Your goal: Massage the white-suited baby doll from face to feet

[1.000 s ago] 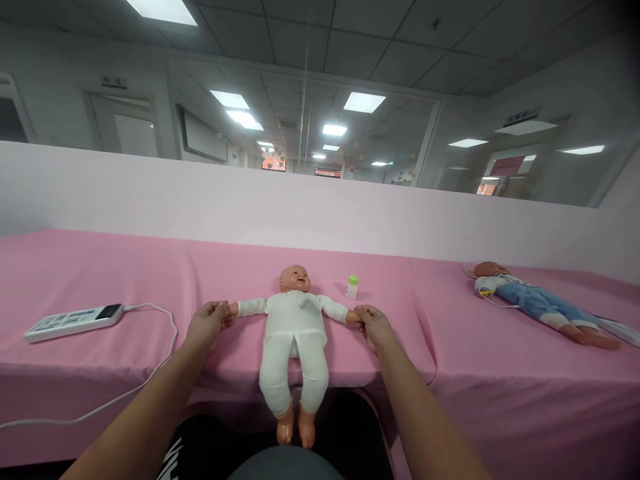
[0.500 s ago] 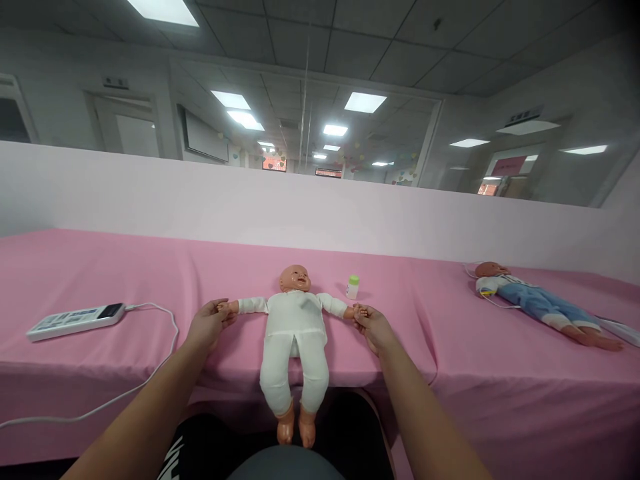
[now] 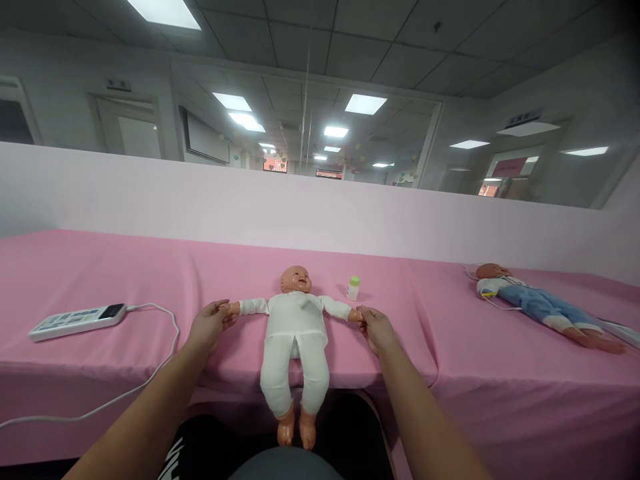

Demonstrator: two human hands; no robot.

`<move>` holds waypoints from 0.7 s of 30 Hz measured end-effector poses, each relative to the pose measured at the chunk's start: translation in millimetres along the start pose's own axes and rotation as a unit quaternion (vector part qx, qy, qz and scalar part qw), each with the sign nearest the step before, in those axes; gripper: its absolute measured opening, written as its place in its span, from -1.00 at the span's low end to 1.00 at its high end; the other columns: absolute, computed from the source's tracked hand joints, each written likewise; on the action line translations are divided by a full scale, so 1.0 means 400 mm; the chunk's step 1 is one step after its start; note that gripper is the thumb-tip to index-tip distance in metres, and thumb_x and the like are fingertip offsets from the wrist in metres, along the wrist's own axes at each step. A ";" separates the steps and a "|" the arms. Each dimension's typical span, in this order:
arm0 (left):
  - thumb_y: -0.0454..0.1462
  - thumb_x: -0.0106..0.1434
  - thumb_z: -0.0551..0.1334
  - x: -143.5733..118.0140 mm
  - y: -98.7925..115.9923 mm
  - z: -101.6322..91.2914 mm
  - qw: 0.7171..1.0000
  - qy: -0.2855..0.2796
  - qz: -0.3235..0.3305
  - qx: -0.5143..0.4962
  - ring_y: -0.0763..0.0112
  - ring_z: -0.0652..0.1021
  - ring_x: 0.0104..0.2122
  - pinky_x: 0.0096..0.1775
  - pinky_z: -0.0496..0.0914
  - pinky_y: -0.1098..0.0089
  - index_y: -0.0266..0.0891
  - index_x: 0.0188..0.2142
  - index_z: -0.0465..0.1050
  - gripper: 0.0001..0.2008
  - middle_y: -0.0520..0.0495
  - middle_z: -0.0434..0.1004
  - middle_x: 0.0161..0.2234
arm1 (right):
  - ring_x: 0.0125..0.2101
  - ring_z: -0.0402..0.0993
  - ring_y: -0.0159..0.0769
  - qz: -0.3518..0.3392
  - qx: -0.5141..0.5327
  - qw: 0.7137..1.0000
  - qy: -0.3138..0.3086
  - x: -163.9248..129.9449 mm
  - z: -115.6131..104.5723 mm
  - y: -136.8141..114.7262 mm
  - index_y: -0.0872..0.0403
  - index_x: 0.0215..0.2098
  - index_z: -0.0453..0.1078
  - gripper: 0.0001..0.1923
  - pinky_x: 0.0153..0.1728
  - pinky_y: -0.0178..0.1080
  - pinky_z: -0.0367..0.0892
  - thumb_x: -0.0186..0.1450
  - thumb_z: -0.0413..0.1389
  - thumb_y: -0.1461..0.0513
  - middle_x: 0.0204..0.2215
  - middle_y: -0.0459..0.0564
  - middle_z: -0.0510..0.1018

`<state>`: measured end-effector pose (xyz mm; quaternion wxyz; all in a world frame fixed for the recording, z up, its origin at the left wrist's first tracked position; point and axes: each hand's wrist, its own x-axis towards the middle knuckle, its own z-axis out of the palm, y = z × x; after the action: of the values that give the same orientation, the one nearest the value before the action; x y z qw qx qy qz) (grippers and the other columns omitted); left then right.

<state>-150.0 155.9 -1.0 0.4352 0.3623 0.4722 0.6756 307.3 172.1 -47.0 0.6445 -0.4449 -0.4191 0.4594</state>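
Note:
A baby doll (image 3: 296,320) in a white top and white trousers lies face up before me, its head toward the wall. Its bare feet stick out past the table's front edge, near my lap. Both of its arms are stretched out sideways. My left hand (image 3: 210,323) is closed around the doll's hand on the left side of the view. On the other side, my right hand (image 3: 375,328) grips the doll's other hand between thumb and fingers. A small white bottle with a green cap (image 3: 353,288) stands upright beside the doll's head, just beyond my right hand.
Pink cloth (image 3: 400,287) covers the long table. At left lies a white controller (image 3: 77,321) with a screen, its white cable (image 3: 173,340) hanging over the front edge. A second doll (image 3: 540,303) in blue trousers lies at right. Behind runs a low wall (image 3: 260,207) topped by glass.
Almost nothing differs. My right fingers have shifted slightly on the doll's hand, and both hands still hold its outstretched arms.

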 end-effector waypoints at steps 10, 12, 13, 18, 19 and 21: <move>-0.40 0.16 0.40 0.006 -0.008 -0.004 1.000 -0.007 0.012 -0.005 0.30 0.67 -0.21 -0.09 0.60 0.27 -0.29 -0.03 0.50 -0.64 -0.19 0.63 -0.12 | -0.44 0.34 -0.37 0.023 0.015 0.997 -0.066 -0.011 0.005 -0.006 0.02 -0.15 0.60 -0.47 -0.31 -0.24 0.34 -0.06 0.54 0.06 -0.38 -0.10 0.56; -0.35 0.15 0.44 0.005 -0.007 -0.004 1.000 -0.015 0.013 0.004 0.27 0.67 -0.22 -0.12 0.60 0.27 -0.30 -0.07 0.52 -0.66 -0.18 0.64 -0.17 | -0.45 0.31 -0.38 0.012 0.009 0.998 -0.061 -0.015 0.007 -0.008 0.03 -0.22 0.58 -0.51 -0.36 -0.27 0.30 -0.06 0.55 0.06 -0.38 -0.10 0.55; -0.33 0.14 0.45 0.004 -0.007 -0.004 1.000 -0.020 0.015 0.009 0.26 0.67 -0.22 -0.13 0.60 0.27 -0.31 -0.08 0.52 -0.66 -0.19 0.64 -0.18 | -0.46 0.30 -0.39 0.007 0.004 0.998 -0.058 -0.017 0.007 -0.008 0.03 -0.25 0.57 -0.53 -0.39 -0.28 0.27 -0.04 0.54 0.05 -0.38 -0.10 0.55; -0.24 0.19 0.44 0.006 -0.010 -0.007 0.999 -0.029 0.020 0.033 0.22 0.67 -0.21 -0.14 0.61 0.24 -0.31 -0.12 0.55 -0.71 -0.24 0.66 -0.16 | -0.51 0.24 -0.38 -0.007 -0.025 0.999 -0.041 -0.018 0.009 -0.012 0.04 -0.35 0.53 -0.60 -0.47 -0.29 0.17 0.09 0.45 -0.06 -0.51 -0.13 0.47; -0.24 0.21 0.42 0.008 -0.011 -0.007 0.999 -0.026 0.020 0.032 0.22 0.67 -0.22 -0.13 0.61 0.24 -0.31 -0.12 0.55 -0.73 -0.25 0.66 -0.16 | -0.51 0.24 -0.37 -0.008 -0.027 0.999 -0.037 -0.017 0.009 -0.014 0.04 -0.36 0.53 -0.60 -0.47 -0.28 0.17 0.12 0.42 -0.08 -0.53 -0.13 0.45; -0.27 0.24 0.39 0.010 -0.012 -0.007 0.999 -0.016 0.016 0.026 0.23 0.68 -0.23 -0.12 0.61 0.23 -0.32 -0.11 0.55 -0.75 -0.25 0.67 -0.17 | -0.52 0.23 -0.36 -0.007 -0.024 1.000 -0.019 -0.013 0.006 -0.014 0.05 -0.33 0.56 -0.60 -0.47 -0.27 0.19 0.16 0.37 -0.10 -0.54 -0.12 0.44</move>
<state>-152.7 159.7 -5.9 0.4223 0.3919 0.4768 0.6639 304.9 166.6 -41.7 0.6286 -0.4487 -0.4453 0.4531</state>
